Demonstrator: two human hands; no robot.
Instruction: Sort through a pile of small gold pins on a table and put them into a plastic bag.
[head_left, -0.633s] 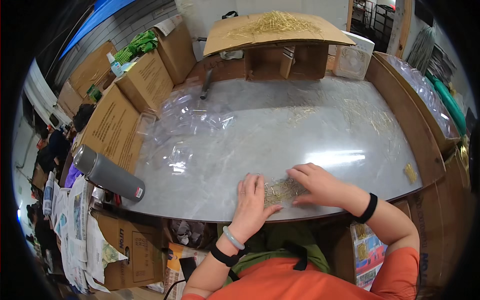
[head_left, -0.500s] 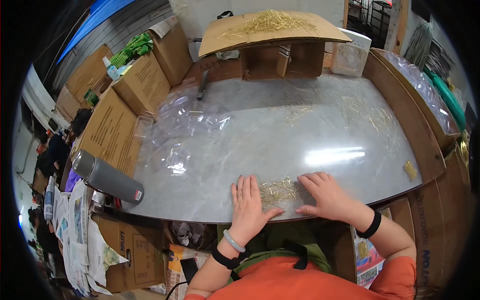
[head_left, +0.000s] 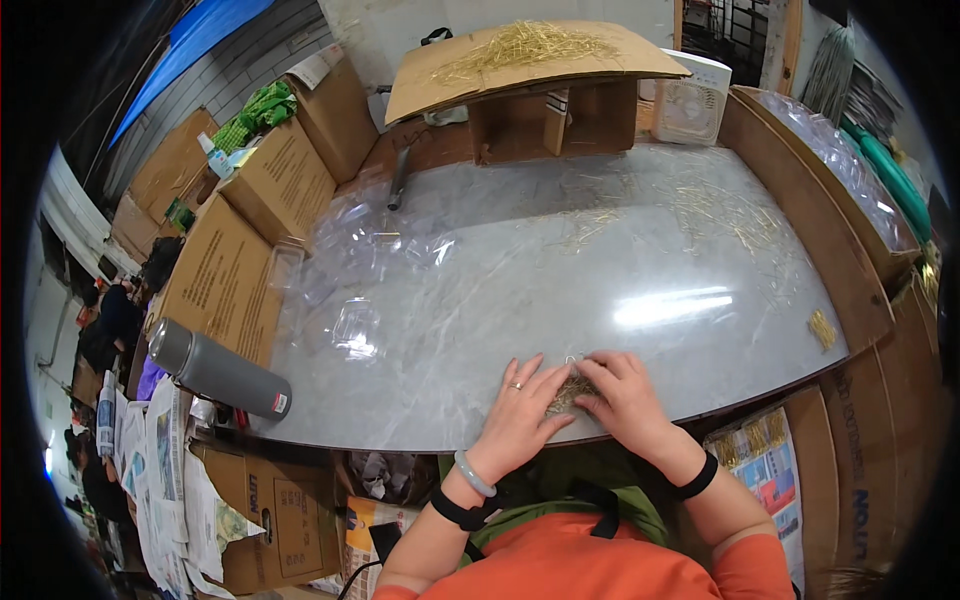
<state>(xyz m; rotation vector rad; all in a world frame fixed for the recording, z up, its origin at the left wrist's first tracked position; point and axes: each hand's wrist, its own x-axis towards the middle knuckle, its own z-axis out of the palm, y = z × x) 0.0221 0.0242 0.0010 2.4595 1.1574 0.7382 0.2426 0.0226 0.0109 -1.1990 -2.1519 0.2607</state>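
Note:
At the near edge of the grey tabletop [head_left: 470,310], a compact bundle of thin gold wire pieces [head_left: 568,393] sits between my two hands, partly hidden by the fingers. My left hand [head_left: 515,410] presses on its left side, fingers bent and thumb at the near end. From the right, my right hand [head_left: 622,400] curls its fingers and thumb against the same bundle. A thin wire loop sticks out at the far end. More gold wire pieces [head_left: 730,215] lie scattered on the far right of the table, and a small neat bundle [head_left: 822,328] rests near the right edge.
A grey bottle [head_left: 225,370] lies tilted at the left edge. Clear plastic packs [head_left: 365,240] cover the left of the table. At the back, a cardboard sheet [head_left: 430,75] carries a heap of gold wire [head_left: 535,45] beside a white fan [head_left: 690,105]. Cartons [head_left: 225,270] line the left.
Both hands have come closer together, squeezing the loose, spread wire pieces into a tighter bundle. The right hand has moved left, and the view has shifted slightly.

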